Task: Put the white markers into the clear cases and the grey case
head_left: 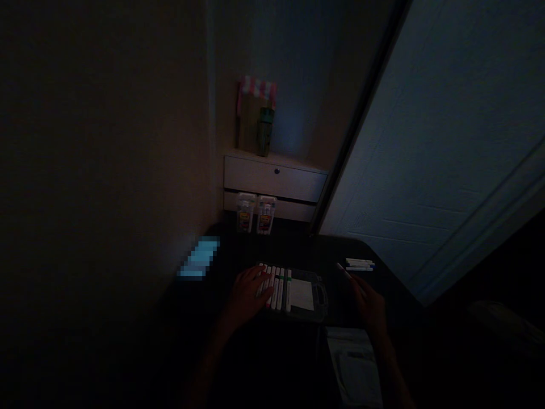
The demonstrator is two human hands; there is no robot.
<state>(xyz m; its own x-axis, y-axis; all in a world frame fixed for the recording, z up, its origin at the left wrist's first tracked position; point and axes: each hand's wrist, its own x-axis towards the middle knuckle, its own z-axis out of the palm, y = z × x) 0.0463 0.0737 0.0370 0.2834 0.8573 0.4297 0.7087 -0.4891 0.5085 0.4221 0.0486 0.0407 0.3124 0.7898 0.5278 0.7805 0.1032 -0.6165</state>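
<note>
A clear plastic marker case (320, 295) lies on the dark table, with several white markers (280, 292) side by side in its left part. Over the leftmost markers rests my left hand (251, 289), its fingers spread and touching them. To the right of the case, my right hand (368, 301) is closed around a single white marker (344, 271) that points up and to the left. Beyond that hand, a small group of loose markers (360, 264) lies on the table. A white card or sheet (302, 295) fills the right part of the case.
Two clear packs of markers (264, 216) stand at the back before a white drawer unit (275, 176). A green bottle (264, 132) sits on that unit. At left glows a blurred bright screen (199, 258). A pale packet (355, 363) lies at the front. The room is very dark.
</note>
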